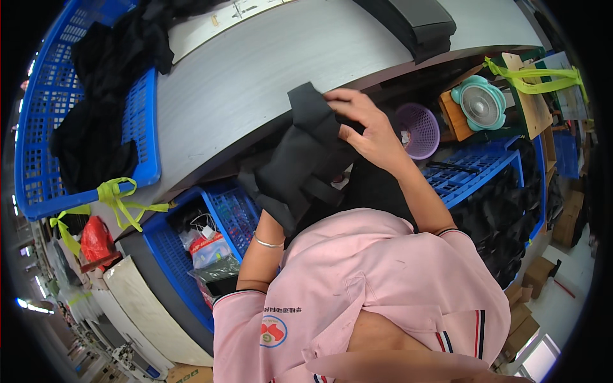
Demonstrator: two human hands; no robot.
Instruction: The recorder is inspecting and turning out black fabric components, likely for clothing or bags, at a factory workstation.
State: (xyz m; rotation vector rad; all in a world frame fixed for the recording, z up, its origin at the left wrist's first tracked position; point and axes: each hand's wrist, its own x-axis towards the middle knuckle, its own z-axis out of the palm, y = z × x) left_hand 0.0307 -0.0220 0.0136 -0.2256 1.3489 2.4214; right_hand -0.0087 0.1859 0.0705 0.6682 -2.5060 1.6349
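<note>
A black fabric piece (297,159) with flaps and folded panels hangs in front of me, at the near edge of the grey table. My right hand (370,131) grips its upper right edge, fingers bent over the cloth and thumb below them. The left forearm (262,252), with a silver bangle at the wrist, runs up under the piece. The fabric hides my left hand, so its fingers do not show. A narrow strap-like strip (322,190) sticks out from the lower part of the cloth.
A blue basket (150,127) of black cloth stands left on the grey table (255,76). Below it, another blue basket (185,281) holds plastic packets. To the right are a purple basket (418,131), a teal fan (482,105) and a blue crate (476,172) beside black pieces.
</note>
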